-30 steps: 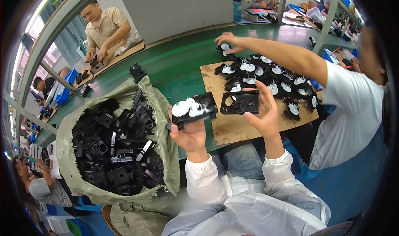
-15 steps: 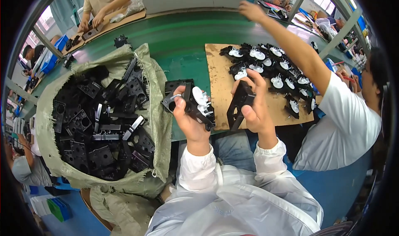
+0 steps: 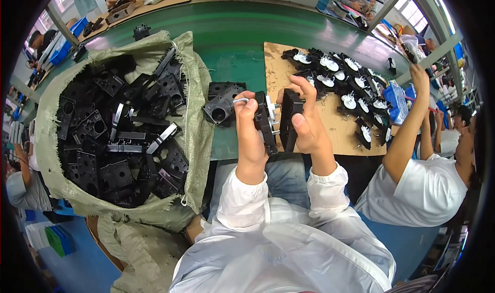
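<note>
My left hand (image 3: 250, 146) grips a black plastic gear assembly (image 3: 262, 123), held upright on its edge. Its white gears (image 3: 271, 112) and thin pins point right. A short silvery piece (image 3: 240, 101) sticks out by the left thumb; its kind I cannot make out. In my right hand (image 3: 315, 130) is a black plastic housing (image 3: 292, 115), pinched between thumb and fingers. Its inner side, turned to the gears, is mostly hidden. The two parts stand face to face with a narrow gap, the pins reaching toward the housing. Black housings (image 3: 223, 109) lie on the table beyond my left hand.
A woven green sack (image 3: 201, 138) full of black housings stands at left. Right of my hands, a cardboard sheet (image 3: 278, 61) bears several black assemblies with white gears (image 3: 349, 101). A co-worker's arm (image 3: 407, 138) and a blue bag-like thing (image 3: 396, 103) are at its right edge.
My left hand has turned the gear assembly so its gears face right. Both parts have come closer together. The co-worker's raised arm has swung down and right, and the view has shifted slightly.
</note>
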Tool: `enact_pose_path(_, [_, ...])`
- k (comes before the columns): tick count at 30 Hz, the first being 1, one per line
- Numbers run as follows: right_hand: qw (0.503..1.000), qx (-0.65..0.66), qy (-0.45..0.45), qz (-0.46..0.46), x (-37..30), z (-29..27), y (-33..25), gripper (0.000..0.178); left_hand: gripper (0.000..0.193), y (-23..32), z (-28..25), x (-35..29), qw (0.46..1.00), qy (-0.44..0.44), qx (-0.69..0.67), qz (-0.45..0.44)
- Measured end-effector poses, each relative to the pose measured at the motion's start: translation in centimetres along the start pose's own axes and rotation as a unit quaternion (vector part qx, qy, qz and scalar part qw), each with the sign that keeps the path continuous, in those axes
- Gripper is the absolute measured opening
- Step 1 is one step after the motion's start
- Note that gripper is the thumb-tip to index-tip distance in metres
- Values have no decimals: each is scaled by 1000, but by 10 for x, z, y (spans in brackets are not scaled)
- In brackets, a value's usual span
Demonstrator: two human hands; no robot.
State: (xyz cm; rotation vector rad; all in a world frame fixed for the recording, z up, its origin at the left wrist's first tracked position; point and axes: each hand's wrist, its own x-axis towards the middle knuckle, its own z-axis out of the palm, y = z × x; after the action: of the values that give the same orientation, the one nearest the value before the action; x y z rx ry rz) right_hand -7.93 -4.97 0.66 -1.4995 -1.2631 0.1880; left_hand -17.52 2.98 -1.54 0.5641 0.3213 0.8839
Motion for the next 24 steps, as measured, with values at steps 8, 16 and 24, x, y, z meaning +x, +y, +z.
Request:
enact_pose_path(8, [1000,-8,-1,4,-1,3,0,73,32,1,4,-4,999,-41,18,-14])
enact_pose_path(16, [997,67,21,-17,-3,2,10,73,32,6,9,-7,999,-39,11,-17])
enact_pose_path(24, [999,37,36,3,-4,8,1,75,35,6,5,-3,998,-51,13,-23])
